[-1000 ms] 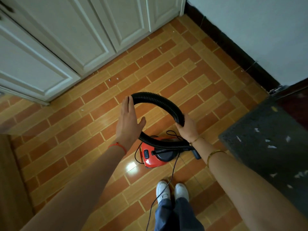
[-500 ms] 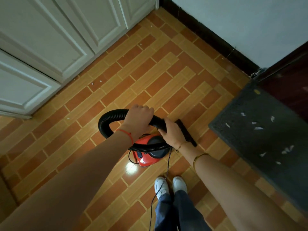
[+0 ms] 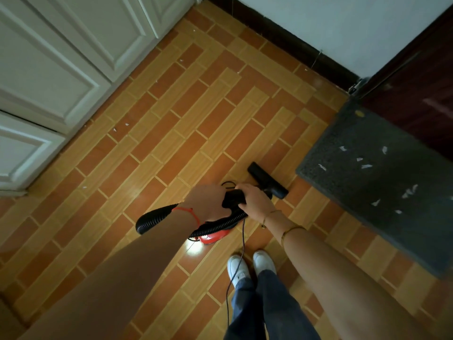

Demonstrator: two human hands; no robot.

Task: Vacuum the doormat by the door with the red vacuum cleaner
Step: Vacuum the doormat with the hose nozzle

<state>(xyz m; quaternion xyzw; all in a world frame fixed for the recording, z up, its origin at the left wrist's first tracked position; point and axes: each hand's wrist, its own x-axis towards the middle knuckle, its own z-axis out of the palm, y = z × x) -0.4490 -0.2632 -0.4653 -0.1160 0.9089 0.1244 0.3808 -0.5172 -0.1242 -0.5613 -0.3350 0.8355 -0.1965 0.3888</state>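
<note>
The red vacuum cleaner [image 3: 212,238] sits on the floor just ahead of my feet, mostly hidden under my arms. Its black ribbed hose [image 3: 153,218] loops out to the left. My left hand [image 3: 208,201] grips the hose near its black handle end. My right hand [image 3: 256,200] holds the black tube behind the flat nozzle [image 3: 267,180], which points toward the doormat. The dark grey doormat [image 3: 382,192] lies at the right by the dark door, with several white paper scraps on it. The nozzle is short of the mat's edge.
White panelled cabinet doors [image 3: 61,69] line the upper left. A white wall with dark skirting [image 3: 289,40] runs across the top right to the dark door [image 3: 421,94]. A black power cord [image 3: 236,271] trails between my white shoes [image 3: 250,266]. Small scraps dot the tiled floor.
Both hands have lowered the hose toward the floor and shifted right. The nozzle has come forward past my right hand, nearer the mat. The view has swung right.
</note>
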